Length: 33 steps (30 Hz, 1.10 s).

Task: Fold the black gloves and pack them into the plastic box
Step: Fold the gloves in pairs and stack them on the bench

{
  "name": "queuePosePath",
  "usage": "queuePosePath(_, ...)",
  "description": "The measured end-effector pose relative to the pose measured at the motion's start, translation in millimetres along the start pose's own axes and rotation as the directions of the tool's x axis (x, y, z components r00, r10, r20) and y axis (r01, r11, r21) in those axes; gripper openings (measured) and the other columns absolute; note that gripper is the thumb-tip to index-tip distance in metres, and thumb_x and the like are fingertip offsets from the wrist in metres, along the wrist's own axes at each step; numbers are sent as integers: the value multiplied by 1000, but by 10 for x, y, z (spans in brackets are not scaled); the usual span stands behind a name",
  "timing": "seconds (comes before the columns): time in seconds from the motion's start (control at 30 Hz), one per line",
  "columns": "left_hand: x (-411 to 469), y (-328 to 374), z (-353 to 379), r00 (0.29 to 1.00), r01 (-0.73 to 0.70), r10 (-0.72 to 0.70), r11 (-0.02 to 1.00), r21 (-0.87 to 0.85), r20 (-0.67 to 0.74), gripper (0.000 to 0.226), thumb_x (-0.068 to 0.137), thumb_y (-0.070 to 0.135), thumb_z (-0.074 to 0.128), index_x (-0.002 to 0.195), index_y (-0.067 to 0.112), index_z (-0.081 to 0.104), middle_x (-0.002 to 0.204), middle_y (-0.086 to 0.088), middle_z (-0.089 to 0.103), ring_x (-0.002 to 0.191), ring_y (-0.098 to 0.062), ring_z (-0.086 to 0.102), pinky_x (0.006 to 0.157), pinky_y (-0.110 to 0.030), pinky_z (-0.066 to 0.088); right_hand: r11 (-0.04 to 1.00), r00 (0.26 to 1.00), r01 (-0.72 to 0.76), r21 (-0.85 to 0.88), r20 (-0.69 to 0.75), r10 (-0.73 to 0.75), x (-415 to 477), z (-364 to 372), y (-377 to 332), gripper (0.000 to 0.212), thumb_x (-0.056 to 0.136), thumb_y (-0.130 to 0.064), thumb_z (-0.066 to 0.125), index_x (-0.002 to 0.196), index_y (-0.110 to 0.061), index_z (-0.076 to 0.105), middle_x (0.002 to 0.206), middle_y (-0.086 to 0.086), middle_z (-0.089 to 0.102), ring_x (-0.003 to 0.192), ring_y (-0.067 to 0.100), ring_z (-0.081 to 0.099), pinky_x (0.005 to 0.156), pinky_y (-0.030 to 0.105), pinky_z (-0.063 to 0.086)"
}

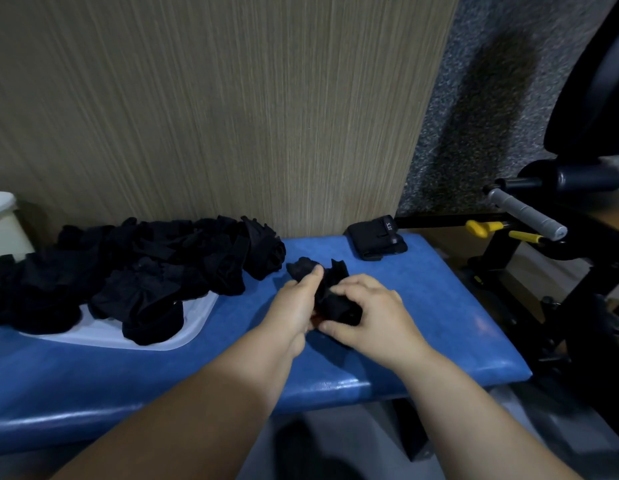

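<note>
Bare forearms extend forward side by side; left grip (297, 306) pinches the crumpled black fabric glove (335, 289) from its left, right grip (368, 313) curls over its right end.

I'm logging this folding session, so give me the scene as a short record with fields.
surface: blue padded bench
in hand: black glove, gripped by left hand and right hand
pile: loose black gloves heaped on a white tray, left of the hands
set apart: folded black bundle at the bench's far edge
</note>
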<state>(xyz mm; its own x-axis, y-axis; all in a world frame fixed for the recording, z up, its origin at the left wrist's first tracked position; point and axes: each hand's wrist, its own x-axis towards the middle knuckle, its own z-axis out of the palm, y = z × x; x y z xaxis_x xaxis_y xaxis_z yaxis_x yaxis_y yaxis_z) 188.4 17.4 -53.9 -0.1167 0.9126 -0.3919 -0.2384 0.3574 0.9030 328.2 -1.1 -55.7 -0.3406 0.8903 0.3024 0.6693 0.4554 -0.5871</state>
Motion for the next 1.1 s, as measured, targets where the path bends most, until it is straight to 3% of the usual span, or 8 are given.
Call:
queuePosePath(0.07, 45, -16, -23, 997, 3, -5, 1000, -20, -80, 30, 97, 34, 51, 117, 13, 58, 106, -10, 69, 96, -26, 67, 71, -35, 55, 995, 999, -3, 100, -35, 6, -10, -13, -14, 54, 67, -65, 63, 111, -33, 67, 104, -30, 52, 95, -4, 54, 94, 29, 41)
queuePosePath(0.17, 70, -27, -47, 994, -8, -5, 993, -116, -109, 22, 100, 21, 45, 118, 13, 57, 108, -11, 68, 99, -28, 65, 84, -41, 56, 950, 976, -27, 311, -197, 92, 22, -38, -17, 13, 86, -37, 68, 98, -34, 64, 99, -15, 61, 88, -1, 58, 81, 15, 43)
queuePosePath(0.27, 48, -28, -48, 997, -12, -5, 980, -197, -83, 19, 101, 17, 45, 117, 13, 56, 112, -11, 67, 99, -26, 65, 73, -38, 56, 884, 910, -157, 441, -284, 303, 83, -62, 47, 14, 96, -30, 55, 82, -30, 57, 84, 1, 65, 84, 15, 62, 74, 22, 45)
queuePosePath(0.43, -16, -49, -25, 999, 1, 8, 970, -245, 35, 18, 100, 15, 48, 114, 13, 60, 109, -10, 70, 97, -24, 67, 72, -35, 55, 702, 836, -436, 563, -34, 547, 119, -62, 146, 35, 94, -46, 52, 92, -13, 65, 90, 0, 68, 92, 19, 62, 89, 37, 47)
queuePosePath(0.77, -29, -68, 46, 995, -23, 38, 987, -157, 91, 16, 97, 8, 50, 104, 14, 63, 102, -6, 73, 94, -21, 67, 83, -36, 54, 544, 815, -467, 697, 99, 571, 124, -65, 129, 46, 83, -57, 63, 96, -14, 67, 100, 1, 73, 101, 18, 66, 95, 38, 49)
queuePosePath(0.9, -31, -77, 76, 994, -37, 49, 991, -132, 96, 18, 98, 21, 53, 112, 13, 62, 106, -6, 72, 101, -21, 68, 94, -41, 52, 568, 820, -439, 696, 51, 571, 110, -78, 84, 38, 87, -45, 64, 97, -8, 64, 105, 12, 70, 99, 24, 65, 86, 34, 50)
queuePosePath(1.0, -31, -97, 98, 994, -46, 56, 994, -97, 97, 19, 98, 27, 54, 110, 16, 63, 106, -5, 72, 100, -20, 68, 96, -42, 52, 574, 819, -422, 702, 24, 573, 98, -109, 69, 34, 86, -38, 68, 92, -5, 66, 95, 8, 73, 92, 22, 68, 78, 30, 53)
queuePosePath(1.1, -31, -126, 119, 992, -59, 67, 996, -71, 106, 15, 98, 27, 54, 106, 20, 64, 103, -3, 73, 100, -20, 68, 99, -43, 49, 571, 827, -420, 705, 39, 561, 90, -111, 83, 22, 85, -28, 70, 79, -8, 61, 82, 9, 71, 80, 23, 67, 79, 38, 55)
